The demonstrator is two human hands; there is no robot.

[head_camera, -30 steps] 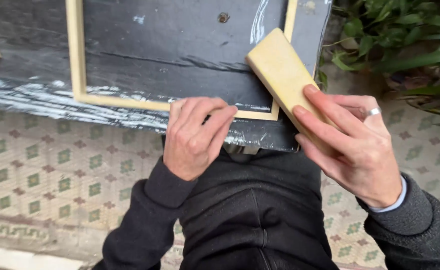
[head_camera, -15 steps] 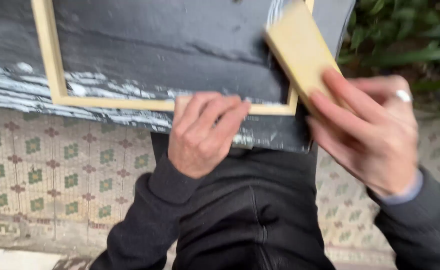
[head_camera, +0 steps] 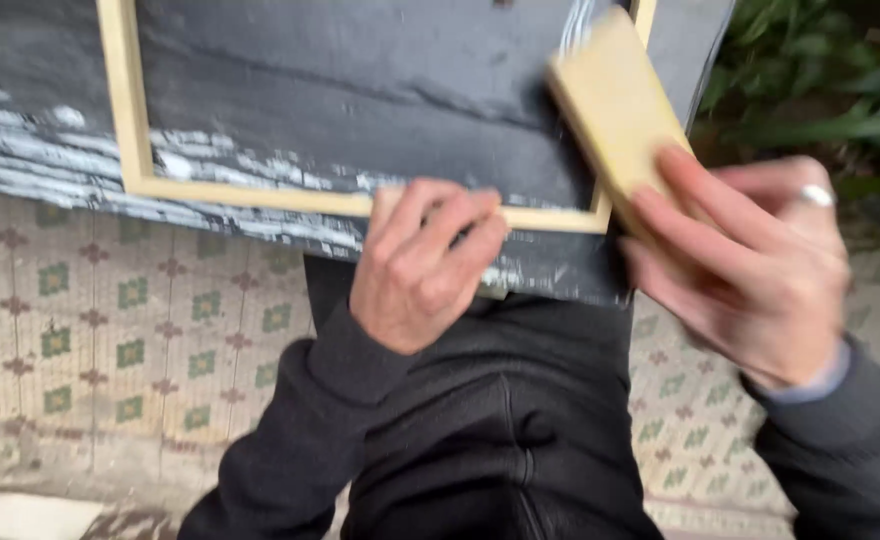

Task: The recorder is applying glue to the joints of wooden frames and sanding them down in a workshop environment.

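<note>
A dark, paint-streaked worktop (head_camera: 360,90) carries a pale wooden frame (head_camera: 125,130) along its near edge. The left hand (head_camera: 415,270) lies curled on the frame's near rail, fingers bent and pressing down, gripping nothing. At the frame's near right corner, the right hand (head_camera: 750,270) clasps a yellowish sanding block (head_camera: 615,105), tilted over that corner.

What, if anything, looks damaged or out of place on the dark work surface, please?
The dark grey tabletop has white scuffed streaks along its near edge, where the coating looks worn or smeared. The pale wooden frame lies flat under the left hand; the right hand holds a tan rectangular block.
</note>
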